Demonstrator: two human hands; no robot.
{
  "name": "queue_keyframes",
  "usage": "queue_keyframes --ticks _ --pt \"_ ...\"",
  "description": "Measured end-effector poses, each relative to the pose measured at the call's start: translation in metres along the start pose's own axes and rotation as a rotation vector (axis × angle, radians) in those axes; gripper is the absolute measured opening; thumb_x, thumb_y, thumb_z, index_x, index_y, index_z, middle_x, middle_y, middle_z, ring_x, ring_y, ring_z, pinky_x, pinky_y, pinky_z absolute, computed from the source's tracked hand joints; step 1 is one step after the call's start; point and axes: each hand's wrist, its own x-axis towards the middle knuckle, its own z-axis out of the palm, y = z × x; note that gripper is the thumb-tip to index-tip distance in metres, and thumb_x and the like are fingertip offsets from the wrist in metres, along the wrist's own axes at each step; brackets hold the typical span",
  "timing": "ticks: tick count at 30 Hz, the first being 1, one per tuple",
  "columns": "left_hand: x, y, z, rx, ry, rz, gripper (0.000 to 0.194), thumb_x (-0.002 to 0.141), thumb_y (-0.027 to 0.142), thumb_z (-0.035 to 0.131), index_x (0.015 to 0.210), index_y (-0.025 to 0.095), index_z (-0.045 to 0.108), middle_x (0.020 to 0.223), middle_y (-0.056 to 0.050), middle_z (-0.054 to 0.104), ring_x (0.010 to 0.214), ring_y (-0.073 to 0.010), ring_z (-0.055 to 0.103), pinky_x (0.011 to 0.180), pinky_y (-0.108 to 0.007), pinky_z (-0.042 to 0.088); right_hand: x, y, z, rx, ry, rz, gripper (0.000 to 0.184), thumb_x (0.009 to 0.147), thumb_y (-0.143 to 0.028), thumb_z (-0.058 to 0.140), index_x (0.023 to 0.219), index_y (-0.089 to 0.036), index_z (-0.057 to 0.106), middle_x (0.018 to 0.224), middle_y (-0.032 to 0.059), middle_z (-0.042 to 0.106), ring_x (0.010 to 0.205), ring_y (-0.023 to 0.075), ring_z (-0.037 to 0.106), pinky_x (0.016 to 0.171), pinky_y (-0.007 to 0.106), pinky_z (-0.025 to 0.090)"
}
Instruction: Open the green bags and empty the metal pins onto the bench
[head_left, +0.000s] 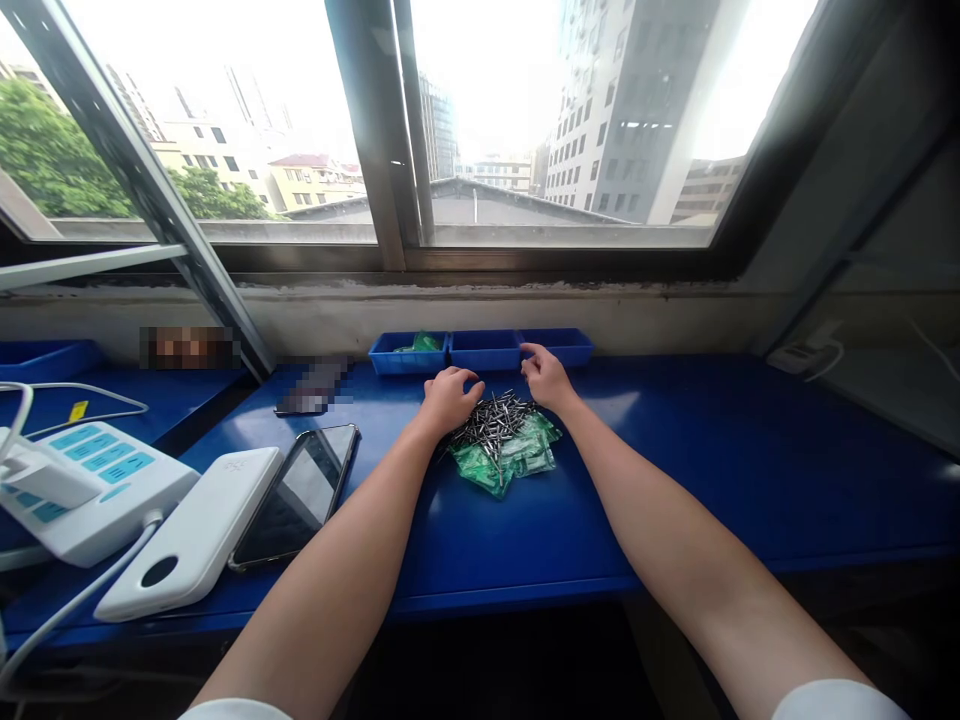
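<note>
A heap of small metal pins (495,420) lies on green plastic bags (517,458) on the blue table (675,470). My left hand (448,398) rests at the heap's left edge with its fingers curled down onto the pins. My right hand (546,378) is at the heap's far right side, fingers bent, its fingertips reaching toward the middle blue tray (484,351). Whether either hand pinches a pin is hidden. Three shallow blue trays stand in a row behind the heap; the left tray (390,358) holds a green bag.
A phone (300,492), a white power bank (196,540) and a white power strip (82,490) with cables lie at the left. Another dark device (311,395) lies near the window sill. A white adapter (806,355) sits at the right. The window wall stands directly behind the trays.
</note>
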Motion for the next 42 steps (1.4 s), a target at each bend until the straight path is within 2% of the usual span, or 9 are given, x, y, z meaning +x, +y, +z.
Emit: queue_keyframes --ticks 4,9,16,20,25,30,33,37,42 --pt "-0.004 0.009 0.001 -0.022 0.057 0.121 0.033 0.086 0.041 0.044 0.105 0.023 0.062 0.112 -0.005 0.061 0.109 -0.0225 0.052 0.095 -0.035 0.034 -0.001 -0.006 0.004 0.193 -0.075 -0.007 0.022 0.077 -0.03 0.051 0.088 -0.016 0.063 0.073 0.0039 0.066 0.056 0.0122 0.057 0.058 0.026 0.048" --pt "-0.007 0.016 -0.001 -0.053 0.033 0.23 0.028 0.086 0.038 0.045 0.103 0.023 0.062 0.107 -0.003 0.064 0.103 -0.0198 0.055 0.093 -0.034 0.036 -0.005 -0.018 0.01 0.347 -0.148 0.039 0.022 0.071 -0.036 0.063 0.078 -0.015 0.061 0.069 0.0047 0.068 0.05 0.012 0.057 0.053 0.026 0.048" --pt "-0.006 0.015 -0.002 -0.064 0.027 0.196 0.019 0.084 0.029 0.048 0.093 0.021 0.063 0.098 -0.003 0.067 0.095 -0.0186 0.059 0.088 -0.031 0.04 -0.009 -0.023 0.013 0.314 -0.189 0.044 0.033 0.07 -0.051 0.063 0.07 -0.018 0.058 0.059 0.0022 0.063 0.046 0.013 0.056 0.046 0.025 0.044" --pt "-0.005 0.015 -0.001 -0.023 0.018 0.163 0.024 0.087 0.028 0.042 0.093 0.022 0.064 0.098 -0.004 0.068 0.096 -0.0193 0.059 0.087 -0.031 0.04 -0.011 -0.027 0.012 0.222 -0.169 0.0 0.038 0.07 -0.056 0.06 0.063 -0.019 0.055 0.054 0.0004 0.06 0.043 0.0116 0.052 0.047 0.025 0.042" --pt "-0.004 0.013 0.0 0.024 0.046 0.125 0.026 0.086 0.026 0.041 0.092 0.022 0.066 0.093 -0.003 0.068 0.091 -0.0195 0.06 0.083 -0.031 0.041 -0.012 -0.031 0.011 0.295 -0.157 -0.012 0.039 0.068 -0.056 0.062 0.071 -0.018 0.061 0.063 0.0015 0.064 0.051 0.012 0.054 0.051 0.024 0.044" --pt "-0.002 0.008 0.0 0.009 0.016 0.094 0.027 0.085 0.029 0.042 0.09 0.023 0.067 0.094 -0.002 0.069 0.09 -0.0195 0.061 0.079 -0.028 0.043 -0.014 -0.033 0.006 0.301 -0.196 -0.025 0.038 0.072 -0.054 0.059 0.072 -0.017 0.068 0.07 0.0036 0.067 0.056 0.0126 0.056 0.054 0.024 0.044" --pt "-0.002 0.008 0.0 -0.004 0.013 0.078 0.027 0.085 0.033 0.044 0.097 0.023 0.066 0.098 -0.003 0.068 0.095 -0.02 0.06 0.083 -0.028 0.043 -0.015 -0.033 0.005 0.272 -0.189 -0.017 0.038 0.072 -0.053 0.059 0.075 -0.018 0.07 0.074 0.0039 0.069 0.061 0.014 0.058 0.057 0.024 0.045" --pt "-0.001 0.008 -0.001 -0.01 0.076 0.032 0.033 0.085 0.036 0.046 0.11 0.021 0.06 0.102 -0.005 0.066 0.1 -0.0208 0.058 0.087 -0.03 0.042 -0.013 -0.028 0.003 0.169 -0.068 -0.035 0.035 0.073 -0.05 0.058 0.08 -0.018 0.071 0.08 0.0039 0.07 0.07 0.0168 0.062 0.065 0.026 0.047" --pt "0.002 0.002 -0.001 0.017 0.146 -0.065 0.029 0.085 0.032 0.044 0.105 0.02 0.061 0.106 -0.005 0.064 0.102 -0.0205 0.056 0.089 -0.03 0.041 -0.007 -0.017 -0.005 -0.138 0.076 -0.074 0.036 0.076 -0.044 0.055 0.101 -0.02 0.068 0.097 0.0052 0.069 0.089 0.0202 0.059 0.082 0.031 0.045"
